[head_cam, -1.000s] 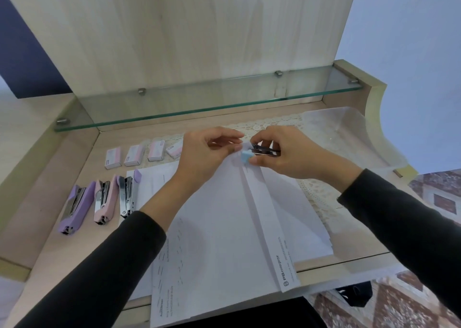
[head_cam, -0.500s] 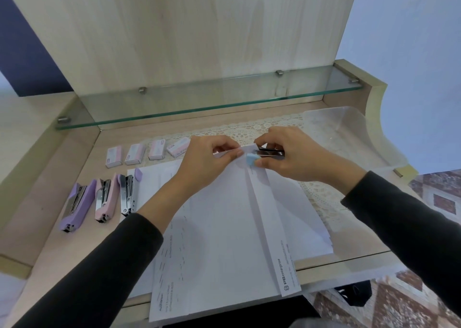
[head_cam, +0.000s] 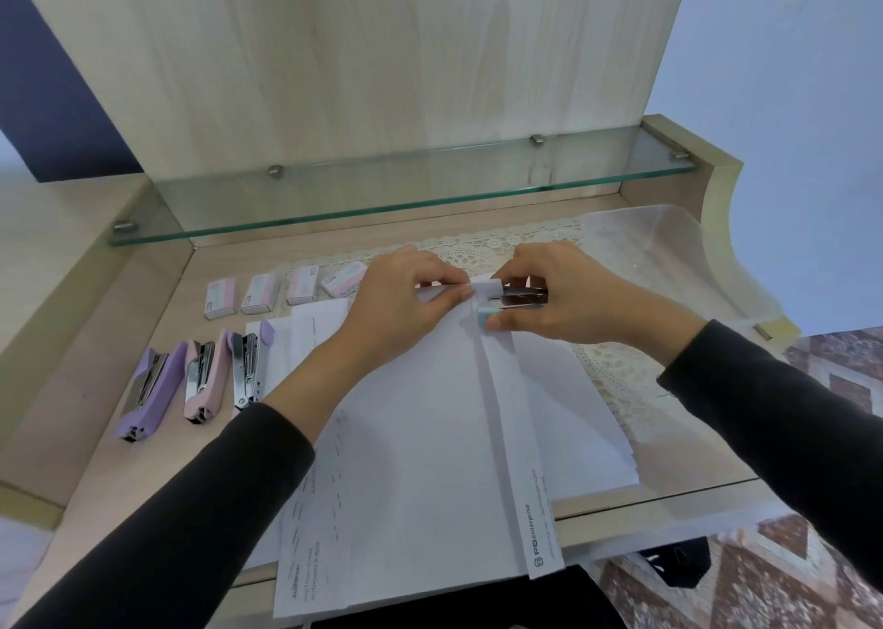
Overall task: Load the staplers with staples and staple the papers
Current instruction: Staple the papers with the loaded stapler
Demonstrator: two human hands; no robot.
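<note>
Both hands work at the far top edge of the paper stack [head_cam: 430, 461], which lies mid-bench [head_cam: 86, 494]. Left hand [head_cam: 396, 313] pinches the top corner of the sheets between thumb and fingers. Right hand [head_cam: 568, 298] is closed around a small light-blue stapler [head_cam: 506, 304], its metal mouth over the paper edge.

A folded strip on the stack reads "PB enterprise"; smaller print on it is illegible. The lower left sheet edge shows "Author…", the rest blurred.

Left of the stack: three staplers [head_cam: 200, 375] side by side, purple, pink, purple. Behind them, four staple boxes [head_cam: 282, 289] in a row, labels unreadable.
</note>
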